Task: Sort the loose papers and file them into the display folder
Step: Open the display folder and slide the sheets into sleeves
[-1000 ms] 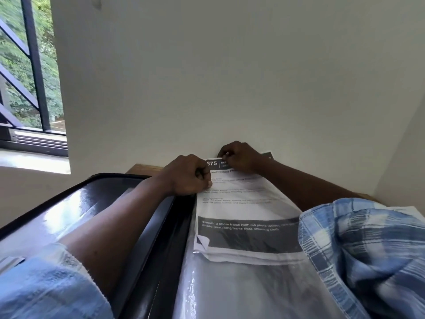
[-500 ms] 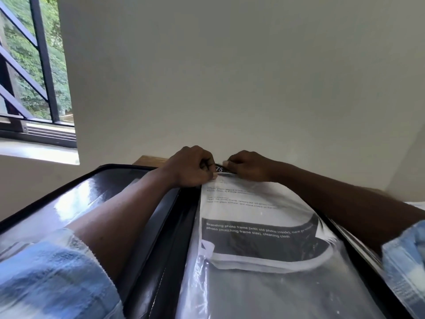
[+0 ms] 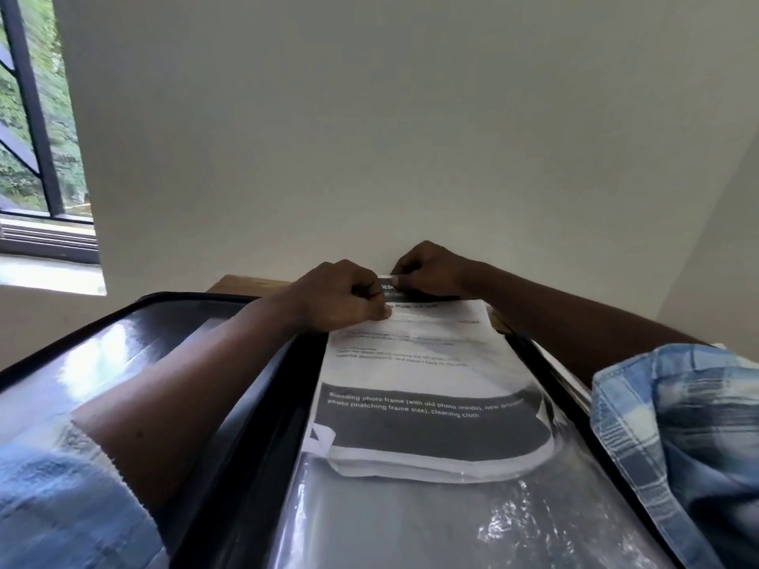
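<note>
Grip: left hand (image 3: 341, 297) and right hand (image 3: 431, 271) are both pinching the far edge of the printed sheet (image 3: 410, 363), which is lying partly inside the clear sleeve (image 3: 410, 527) of the display folder (image 3: 246, 384). Handling, judged: light, limp, crease-prone; hold by edges.

folder (image 3: 263, 388): black | paper (image 3: 415, 363): white, grey band | sleeve (image 3: 677, 425): blue plaid

Perhaps a home room: plain wall (image 3: 410, 117), barred window (image 3: 39, 129), wooden desk (image 3: 246, 283).

Plain cream wall (image 3: 410, 117) ahead. Dark-framed window (image 3: 43, 158) at far left, greenery (image 3: 12, 96) beyond the glass. Sliver of wooden counter (image 3: 246, 283) meeting the wall.
</note>
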Tool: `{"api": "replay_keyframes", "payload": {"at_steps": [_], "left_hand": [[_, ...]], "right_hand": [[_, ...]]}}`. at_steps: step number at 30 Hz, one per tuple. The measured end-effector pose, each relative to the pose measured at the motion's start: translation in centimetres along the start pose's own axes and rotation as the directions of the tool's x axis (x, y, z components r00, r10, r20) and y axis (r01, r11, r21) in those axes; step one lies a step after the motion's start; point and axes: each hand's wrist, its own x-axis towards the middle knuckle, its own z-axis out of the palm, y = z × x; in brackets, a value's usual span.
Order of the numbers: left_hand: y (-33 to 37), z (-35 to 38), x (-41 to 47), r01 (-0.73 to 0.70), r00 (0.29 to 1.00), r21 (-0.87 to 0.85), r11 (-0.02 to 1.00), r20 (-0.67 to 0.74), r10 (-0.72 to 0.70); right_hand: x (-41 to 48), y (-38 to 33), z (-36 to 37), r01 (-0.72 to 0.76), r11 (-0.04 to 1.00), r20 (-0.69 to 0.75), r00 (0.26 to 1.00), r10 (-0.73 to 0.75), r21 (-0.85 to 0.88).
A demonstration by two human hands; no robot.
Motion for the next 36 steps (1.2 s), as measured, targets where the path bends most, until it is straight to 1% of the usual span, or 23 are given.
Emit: {"api": "replay_keyframes", "payload": {"at_steps": [3, 5, 6, 7, 8, 10, 12, 13, 14, 16, 17, 18, 19, 20, 21, 22, 23, 24, 26, 28, 31, 33, 36], "left_hand": [[3.7, 1.4, 0.3, -0.011, 0.990, -0.097, 0.995, 0.141, 0.025], [5.9, 2.5, 0.3, -0.013, 0.976, -0.045, 0.999, 0.216, 0.022], [6.6, 3.0, 0.3, -0.034, 0.974, 0.006, 0.999, 0.226, 0.032], [7.3, 3.5, 0.3, -0.070, 0.974, 0.059, 0.996, 0.218, 0.056], [7.5, 3.8, 0.4, -0.102, 0.980, 0.122, 0.987, 0.182, 0.079], [7.9, 4.3, 0.4, -0.111, 0.993, 0.218, 0.970, 0.059, 0.101], [7.9, 4.7, 0.3, -0.062, 0.993, 0.218, 0.974, -0.082, 0.082], [8.1, 4.8, 0.1, -0.033, 0.988, 0.181, 0.983, -0.144, 0.060], [8.2, 4.8, -0.1, -0.008, 0.980, 0.174, 0.985, -0.194, 0.042], [9.4, 4.4, -0.6, 0.015, 0.967, 0.356, 0.934, -0.242, 0.077], [10.5, 3.7, -0.8, 0.008, 0.973, 0.455, 0.891, -0.209, 0.098], [11.9, 2.8, -1.3, -0.009, 0.987, 0.474, 0.881, -0.138, 0.084], [13.7, 1.8, -1.9, -0.025, 1.000, 0.399, 0.917, -0.005, 0.030], [15.4, 1.2, -2.5, -0.012, 0.982, 0.267, 0.964, 0.187, -0.039], [16.9, 1.1, -3.1, 0.019, 0.913, 0.176, 0.984, 0.398, -0.089], [18.2, 1.5, -3.8, 0.014, 0.804, 0.163, 0.987, 0.585, -0.108], [19.2, 2.2, -4.4, -0.014, 0.705, 0.162, 0.987, 0.701, -0.105], [19.6, 3.3, -4.8, -0.045, 0.644, 0.118, 0.992, 0.763, -0.062], [19.5, 6.1, -5.1, -0.066, 0.610, -0.097, 0.993, 0.783, 0.117], [19.0, 7.7, -4.8, -0.049, 0.644, -0.287, 0.957, 0.723, 0.250], [17.7, 7.0, -3.7, -0.014, 0.700, -0.421, 0.907, 0.644, 0.310], [16.6, 5.6, -2.9, -0.150, 0.741, -0.365, 0.919, 0.573, 0.349], [15.3, 4.4, -2.3, -0.386, 0.720, -0.127, 0.914, 0.578, 0.385]], "right_hand": [[-1.0, -0.2, -1.6, 0.016, 0.961, 0.086, 0.996, 0.008, -0.276], [-2.3, 0.5, -2.7, -0.064, 0.890, 0.117, 0.984, 0.130, -0.452], [-2.8, 1.2, -3.1, -0.099, 0.883, 0.125, 0.977, 0.174, -0.459], [-3.6, 2.1, -3.5, -0.139, 0.905, 0.133, 0.969, 0.208, -0.402], [-4.3, 2.9, -3.8, -0.188, 0.943, 0.134, 0.964, 0.231, -0.273], [-5.9, 4.2, -3.9, -0.308, 0.944, 0.093, 0.950, 0.298, 0.121], [-7.6, 4.7, -3.6, -0.334, 0.775, 0.048, 0.929, 0.367, 0.537], [-8.3, 4.7, -3.3, -0.321, 0.673, 0.036, 0.916, 0.400, 0.666], [-8.8, 4.8, -2.7, -0.311, 0.613, 0.034, 0.907, 0.420, 0.726], [-9.7, 5.0, -1.4, -0.301, 0.593, -0.001, 0.891, 0.453, 0.747], [-10.0, 5.2, -1.0, -0.292, 0.602, -0.033, 0.883, 0.468, 0.744], [-10.2, 5.4, -0.6, -0.273, 0.609, -0.062, 0.880, 0.470, 0.745], [-10.4, 5.4, -0.4, -0.254, 0.621, -0.089, 0.880, 0.466, 0.741], [-10.6, 5.5, -0.2, -0.233, 0.625, -0.111, 0.880, 0.462, 0.745], [-10.8, 5.6, 0.0, -0.226, 0.633, -0.125, 0.879, 0.460, 0.741], [-10.8, 5.8, 0.3, -0.222, 0.640, -0.139, 0.875, 0.463, 0.735], [-10.8, 5.8, 0.6, -0.224, 0.650, -0.149, 0.872, 0.467, 0.727], [-10.8, 5.9, 0.9, -0.224, 0.655, -0.158, 0.868, 0.471, 0.722], [-10.6, 6.1, 1.1, -0.234, 0.662, -0.167, 0.859, 0.484, 0.712], [-10.9, 6.0, 0.9, -0.236, 0.670, -0.179, 0.854, 0.489, 0.704], [-11.5, 6.1, 0.7, -0.223, 0.683, -0.168, 0.874, 0.456, 0.695], [-11.6, 5.9, 0.9, -0.223, 0.666, -0.124, 0.894, 0.431, 0.712], [-10.7, 6.3, 1.3, -0.177, 0.656, -0.186, 0.877, 0.444, 0.734]]}}
